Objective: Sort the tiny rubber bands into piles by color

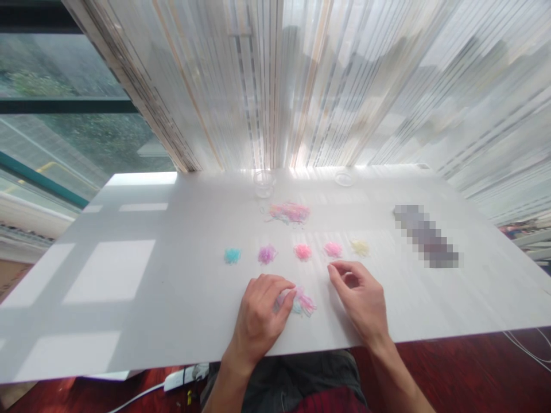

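Small thin bands lie in piles on the white table: teal (232, 255), purple (267, 253), coral pink (303, 251), light pink (333, 249) and pale yellow (360, 247). Behind them is a larger mixed pile (290, 212). Nearer the front edge lies a small mixed pile (305, 302), partly covered by my left hand (264, 307), whose thumb and fingertips pinch something I cannot make out. My right hand (359, 292) is just in front of the light pink and yellow piles, thumb and index finger together, their contents too small to see.
At the back of the white table (172, 275) stand a clear round container (263, 182) and a clear lid (344, 179). A pixelated dark object (426, 236) lies at the right. A power strip (185, 377) is below the front edge.
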{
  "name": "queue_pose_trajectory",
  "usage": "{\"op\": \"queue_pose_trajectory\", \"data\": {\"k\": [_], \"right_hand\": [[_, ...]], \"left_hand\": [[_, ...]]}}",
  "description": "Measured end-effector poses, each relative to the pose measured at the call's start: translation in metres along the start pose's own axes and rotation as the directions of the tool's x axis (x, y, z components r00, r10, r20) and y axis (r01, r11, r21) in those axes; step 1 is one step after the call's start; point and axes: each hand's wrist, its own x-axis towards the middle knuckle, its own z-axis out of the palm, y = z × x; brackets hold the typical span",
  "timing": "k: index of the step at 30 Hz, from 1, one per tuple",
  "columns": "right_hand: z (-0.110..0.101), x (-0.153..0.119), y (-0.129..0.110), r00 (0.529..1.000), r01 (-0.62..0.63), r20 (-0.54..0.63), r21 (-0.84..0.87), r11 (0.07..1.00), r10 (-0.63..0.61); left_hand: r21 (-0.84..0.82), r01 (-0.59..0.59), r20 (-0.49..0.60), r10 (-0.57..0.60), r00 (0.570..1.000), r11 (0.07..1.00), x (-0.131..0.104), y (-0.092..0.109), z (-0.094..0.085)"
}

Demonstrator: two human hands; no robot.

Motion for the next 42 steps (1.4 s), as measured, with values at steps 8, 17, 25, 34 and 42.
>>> {"op": "queue_pose_trajectory", "data": {"k": [8, 17, 25, 34, 42], "right_hand": [[-0.009, 0.021, 0.010, 0.994, -0.018, -0.107, -0.156, 0.988, 0.001], [-0.004, 0.020, 0.012, 0.992, 0.012, -0.118, -0.193, 0.981, -0.036], [-0.006, 0.020, 0.013, 0.993, -0.024, -0.115, -0.172, 0.985, 0.004], [-0.008, 0.029, 0.009, 0.990, -0.001, -0.141, -0.169, 0.986, -0.023], [-0.002, 0.030, 0.009, 0.986, 0.012, -0.158, -0.206, 0.979, -0.046]], "left_hand": [[0.008, -0.006, 0.007, 0.006, 1.000, 1.000, -0.002, -0.001, 0.001], [0.018, -0.002, 0.011, 0.001, 1.000, 1.000, -0.001, 0.000, 0.000], [0.014, -0.003, 0.018, 0.003, 1.000, 1.000, 0.000, 0.000, 0.001], [0.016, -0.003, 0.015, 0.003, 1.000, 1.000, 0.000, 0.001, 0.001], [0.008, -0.012, 0.022, 0.012, 1.000, 1.000, 0.002, 0.001, 0.000]]}}
